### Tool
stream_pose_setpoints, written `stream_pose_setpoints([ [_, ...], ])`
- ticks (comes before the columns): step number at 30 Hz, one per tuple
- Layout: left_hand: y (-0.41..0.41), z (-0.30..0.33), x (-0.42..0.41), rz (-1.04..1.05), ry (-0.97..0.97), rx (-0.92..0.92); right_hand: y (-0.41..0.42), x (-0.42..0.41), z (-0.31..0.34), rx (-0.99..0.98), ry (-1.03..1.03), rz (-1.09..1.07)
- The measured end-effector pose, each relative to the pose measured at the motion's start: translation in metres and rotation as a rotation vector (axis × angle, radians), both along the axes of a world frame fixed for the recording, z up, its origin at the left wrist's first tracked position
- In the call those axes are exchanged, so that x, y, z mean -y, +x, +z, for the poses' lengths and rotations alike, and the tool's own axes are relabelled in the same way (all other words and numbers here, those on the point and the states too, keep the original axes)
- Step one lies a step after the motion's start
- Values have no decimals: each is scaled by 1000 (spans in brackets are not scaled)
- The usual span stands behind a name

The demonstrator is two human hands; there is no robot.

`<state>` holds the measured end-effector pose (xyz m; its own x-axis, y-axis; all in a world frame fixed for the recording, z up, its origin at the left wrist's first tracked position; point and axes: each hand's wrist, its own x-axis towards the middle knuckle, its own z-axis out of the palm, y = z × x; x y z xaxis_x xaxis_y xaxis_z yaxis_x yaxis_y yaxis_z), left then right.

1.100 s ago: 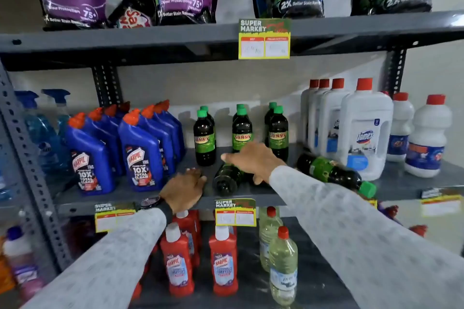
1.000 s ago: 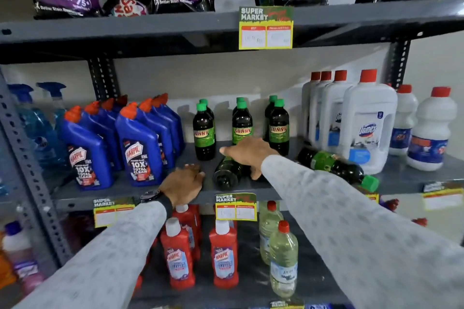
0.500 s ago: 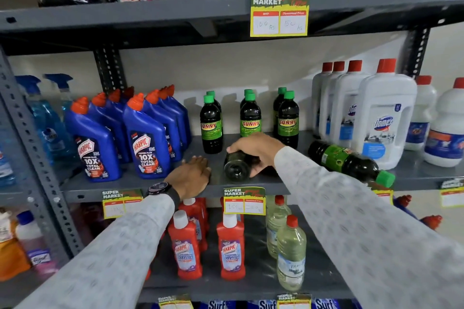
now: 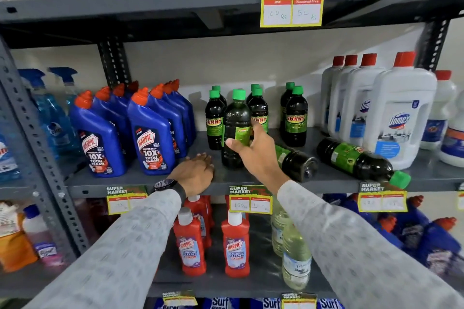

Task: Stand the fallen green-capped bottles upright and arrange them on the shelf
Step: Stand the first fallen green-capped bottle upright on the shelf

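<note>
My right hand (image 4: 253,150) grips a dark green-capped bottle (image 4: 235,118) that stands upright on the middle shelf (image 4: 251,178), in front of the standing rows of green-capped bottles (image 4: 296,118). A second dark bottle (image 4: 296,162) lies on its side just right of my hand, base toward me. A third fallen bottle (image 4: 359,160) lies further right, its green cap hanging over the shelf's front edge. My left hand (image 4: 194,174) rests flat on the shelf edge, left of the held bottle, holding nothing.
Blue toilet-cleaner bottles (image 4: 148,135) stand close on the left. Tall white red-capped bottles (image 4: 399,118) stand on the right, touching the far fallen bottle. Red bottles (image 4: 236,243) and pale bottles fill the shelf below. Price tags (image 4: 249,199) hang off the shelf edge.
My right hand has tipped the bottle it held from lying flat to standing upright. Another lying bottle has come into sight behind it. My left hand stays on the shelf edge.
</note>
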<state>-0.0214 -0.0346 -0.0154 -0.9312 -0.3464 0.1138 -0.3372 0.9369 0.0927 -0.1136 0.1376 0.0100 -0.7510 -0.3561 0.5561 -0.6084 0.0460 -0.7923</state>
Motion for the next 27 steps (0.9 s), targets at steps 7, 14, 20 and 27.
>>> stream_pose_setpoints([
  [7,2,-2,-1,-5,3,-49,0,4,-17,-97,58,15],
  [14,5,2,-7,-13,-56,3,-9,1,-14,131,26,249],
  [20,5,4,-9,-10,-20,9,-14,-9,-11,324,-63,480],
  [27,6,6,-11,-9,-34,5,-13,-4,-12,241,-10,331],
])
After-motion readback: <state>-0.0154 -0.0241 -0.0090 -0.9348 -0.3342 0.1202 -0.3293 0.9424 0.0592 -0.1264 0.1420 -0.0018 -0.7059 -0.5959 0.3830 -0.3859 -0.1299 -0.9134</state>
